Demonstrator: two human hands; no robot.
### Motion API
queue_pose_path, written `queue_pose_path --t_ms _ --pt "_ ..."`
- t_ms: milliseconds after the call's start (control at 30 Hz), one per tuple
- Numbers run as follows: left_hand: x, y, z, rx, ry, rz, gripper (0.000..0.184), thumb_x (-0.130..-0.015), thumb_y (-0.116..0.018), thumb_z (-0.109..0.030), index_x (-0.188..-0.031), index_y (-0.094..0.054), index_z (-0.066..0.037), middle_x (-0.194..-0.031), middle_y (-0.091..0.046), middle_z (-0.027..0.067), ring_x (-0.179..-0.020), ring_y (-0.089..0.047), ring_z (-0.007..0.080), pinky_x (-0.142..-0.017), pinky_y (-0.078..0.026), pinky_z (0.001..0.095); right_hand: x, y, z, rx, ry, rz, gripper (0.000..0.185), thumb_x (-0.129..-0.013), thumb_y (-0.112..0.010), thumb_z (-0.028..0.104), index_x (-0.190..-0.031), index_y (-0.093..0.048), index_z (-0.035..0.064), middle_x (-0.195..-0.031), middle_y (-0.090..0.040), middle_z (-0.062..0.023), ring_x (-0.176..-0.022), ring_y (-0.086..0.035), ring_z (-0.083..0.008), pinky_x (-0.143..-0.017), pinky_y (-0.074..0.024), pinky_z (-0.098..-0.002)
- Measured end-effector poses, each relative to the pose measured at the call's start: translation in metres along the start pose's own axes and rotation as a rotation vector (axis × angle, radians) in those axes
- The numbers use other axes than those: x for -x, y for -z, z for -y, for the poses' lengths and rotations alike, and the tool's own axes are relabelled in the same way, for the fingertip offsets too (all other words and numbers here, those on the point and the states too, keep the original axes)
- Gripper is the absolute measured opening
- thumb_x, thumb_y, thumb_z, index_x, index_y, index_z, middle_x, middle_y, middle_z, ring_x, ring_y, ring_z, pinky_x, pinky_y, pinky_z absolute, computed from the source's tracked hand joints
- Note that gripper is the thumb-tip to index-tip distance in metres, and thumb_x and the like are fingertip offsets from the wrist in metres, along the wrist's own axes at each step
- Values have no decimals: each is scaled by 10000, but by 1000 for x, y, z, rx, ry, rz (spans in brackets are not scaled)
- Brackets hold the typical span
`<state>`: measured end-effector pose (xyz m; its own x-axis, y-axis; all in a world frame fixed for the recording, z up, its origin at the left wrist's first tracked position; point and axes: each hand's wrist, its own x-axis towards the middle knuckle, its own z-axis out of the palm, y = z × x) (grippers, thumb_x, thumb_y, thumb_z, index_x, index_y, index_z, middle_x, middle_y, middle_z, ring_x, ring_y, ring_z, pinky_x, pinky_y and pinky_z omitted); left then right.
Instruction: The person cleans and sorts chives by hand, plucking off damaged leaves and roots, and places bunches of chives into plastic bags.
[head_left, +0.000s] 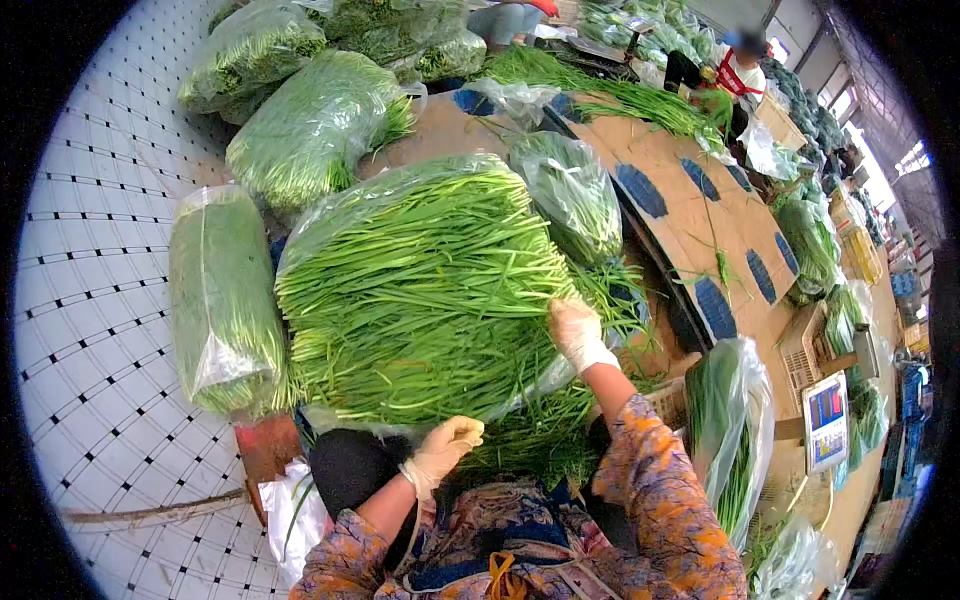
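A large pile of long green garlic chives [420,280] lies in front of me in an opened clear plastic bag [350,200]. My left hand [445,452], in a pale thin glove, is closed at the near edge of the bag; its fingers are pressed together, and what they hold, if anything, is hidden. At the pile's right edge, my right hand [577,335], gloved too, has its fingers curled against the chive ends. Whether it pinches stalks or the bag's rim cannot be made out. More loose chives [530,440] lie below the pile, close to my lap.
Filled bags stand at the left [225,300], behind the pile [310,130] and at its right [568,195]. Cardboard sheets [690,200] cover the surface at right. A digital scale [826,422] and a plastic crate [803,350] stand far right. Another person [740,75] sits at the back.
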<state>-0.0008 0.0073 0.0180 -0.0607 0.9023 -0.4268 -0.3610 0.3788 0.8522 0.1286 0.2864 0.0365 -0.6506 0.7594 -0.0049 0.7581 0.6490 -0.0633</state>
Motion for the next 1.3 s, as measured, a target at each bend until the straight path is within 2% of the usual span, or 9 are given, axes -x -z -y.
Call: queue_pose_path --t_ms 100,200,367,467,600,767,933,1067,1300 --pt "-10 -1 11 69 26 10 228 -842 -552 -85 -1049 -510 4 -1012 -548 62 -900 -546 142 -796 -455 266 -30 44 8 48 111 -175 454 -662 -603 126 -1099 -498 65 -1011 -550 -136 -980 -504 -330 -800 -437 -397" --pt "-4 -11 0 -108 -14 46 230 -843 -563 -140 -1034 -534 -16 -1014 -564 52 -930 -538 134 -821 -435 266 -56 53 20 18 268 -262 945 -629 -710 192 -1362 -134 39 -1343 -304 -167 -1232 -289 -345 -1036 -222 -374" --pt "-2 -9 2 -251 -1 40 265 -832 -567 -154 -1068 -538 -37 -973 -581 41 -866 -543 112 -765 -442 250 -92 27 23 99 51 211 685 -735 -618 295 -1302 -317 59 -1072 -543 -161 -982 -526 -311 -840 -416 -374" --pt "0 -9 -3 -276 -9 49 271 -828 -571 -151 -1073 -533 -42 -972 -581 50 -867 -548 124 -769 -441 255 -93 4 -4 -28 250 -53 190 -777 -550 264 -758 -579 76 -803 -593 -139 -811 -566 -299 -705 -453 -380" --pt "2 -11 -4 -182 -2 86 300 -820 -585 -150 -1087 -517 -31 -968 -574 46 -881 -547 118 -784 -439 253 -78 18 -26 -17 78 229 282 -826 -533 281 -1049 -567 112 -1034 -554 -166 -999 -509 -316 -842 -425 -387" --pt "4 -17 -16 -308 -44 153 313 -821 -591 -180 -1076 -514 -16 -1004 -578 65 -917 -551 127 -807 -436 261 -55 23 -2 75 215 261 1053 -628 -690 514 -1355 -130 -4 -1330 -299 -224 -1242 -311 -288 -1018 -259 -403" --pt "0 -14 -4 -302 -33 148 311 -829 -584 -196 -1077 -521 -19 -1030 -571 75 -954 -538 143 -836 -427 278 -58 8 0 286 235 94 673 -687 -672 336 -1204 -395 7 -880 -602 -166 -890 -565 -316 -930 -335 -432" --pt "-5 -11 8 -336 -15 126 280 -840 -575 -189 -1062 -535 -23 -1041 -573 65 -961 -533 138 -839 -431 277 -54 29 9 -101 143 251 409 -701 -644 231 -1005 -483 9 -913 -581 -198 -917 -552 -326 -849 -412 -387" --pt "-8 -11 7 -397 -54 82 305 -816 -605 -219 -1051 -546 -34 -1007 -582 51 -933 -540 127 -811 -441 269 -36 8 30 -437 -112 438 555 -655 -688 255 -1074 -456 -25 -996 -561 -235 -954 -544 -355 -802 -441 -383"
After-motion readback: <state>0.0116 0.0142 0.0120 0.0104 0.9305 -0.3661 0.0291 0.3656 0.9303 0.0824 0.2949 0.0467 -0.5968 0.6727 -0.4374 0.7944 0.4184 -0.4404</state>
